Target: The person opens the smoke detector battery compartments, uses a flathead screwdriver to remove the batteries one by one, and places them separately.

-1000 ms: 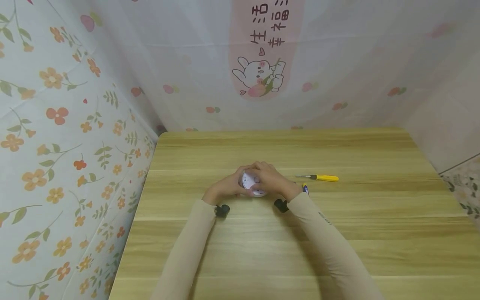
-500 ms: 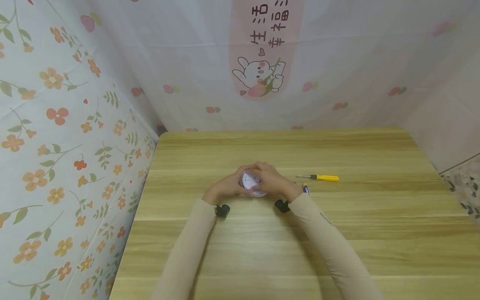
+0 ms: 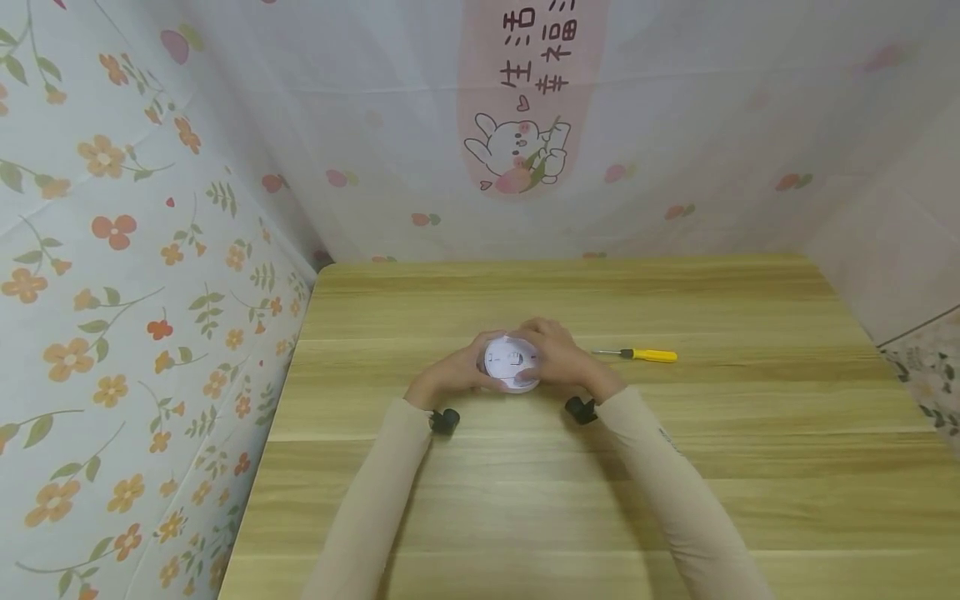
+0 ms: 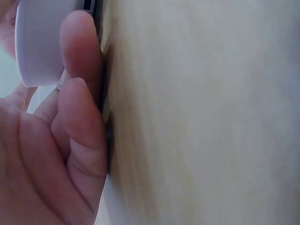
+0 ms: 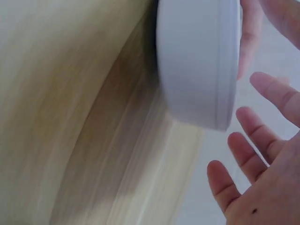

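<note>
A round white plastic case [image 3: 504,363] with small markings on its face sits between the hands at the middle of the table. My left hand [image 3: 456,369] grips its left side, thumb at the near rim. In the left wrist view, curled fingers [image 4: 79,51] lie against the smooth wall of the case, close to the tabletop. My right hand [image 3: 561,357] is at the right rim. Seen from the right wrist, its fingers [image 5: 246,157] are spread and relaxed, with a gap between several fingertips and the case wall.
A yellow-handled screwdriver [image 3: 649,356] lies on the wooden table [image 3: 480,508] to the right, its shaft pointing at the right wrist. Black wrist cameras sit under both wrists. Printed cloth hangs behind the table and at its left.
My right hand has loosened and shifted right, uncovering more of the case's face. A small blue and yellow item beside the right wrist is now hidden. The left hand has stayed put.
</note>
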Demonstrator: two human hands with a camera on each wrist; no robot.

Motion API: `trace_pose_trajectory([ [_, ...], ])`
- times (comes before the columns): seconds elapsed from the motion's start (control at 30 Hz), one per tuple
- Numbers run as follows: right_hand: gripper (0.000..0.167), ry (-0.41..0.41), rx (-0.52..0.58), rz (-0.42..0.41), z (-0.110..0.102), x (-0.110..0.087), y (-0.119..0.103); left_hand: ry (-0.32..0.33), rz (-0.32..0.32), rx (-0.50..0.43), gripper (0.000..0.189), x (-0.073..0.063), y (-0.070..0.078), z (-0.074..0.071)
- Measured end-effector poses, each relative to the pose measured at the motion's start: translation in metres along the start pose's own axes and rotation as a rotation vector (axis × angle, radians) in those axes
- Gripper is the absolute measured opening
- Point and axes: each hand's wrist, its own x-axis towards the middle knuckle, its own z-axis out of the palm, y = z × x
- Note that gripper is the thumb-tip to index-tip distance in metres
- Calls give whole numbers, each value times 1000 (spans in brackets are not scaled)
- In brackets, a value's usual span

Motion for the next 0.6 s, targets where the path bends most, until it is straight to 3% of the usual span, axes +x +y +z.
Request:
trace_pose_trajectory([
  [0.23, 80, -48, 29, 90, 2, -10, 11, 18, -50, -3, 90, -4, 6, 2],
  [0.6, 88, -67, 112, 106, 2, -17, 17, 26, -17, -22, 92, -3, 4, 2],
])
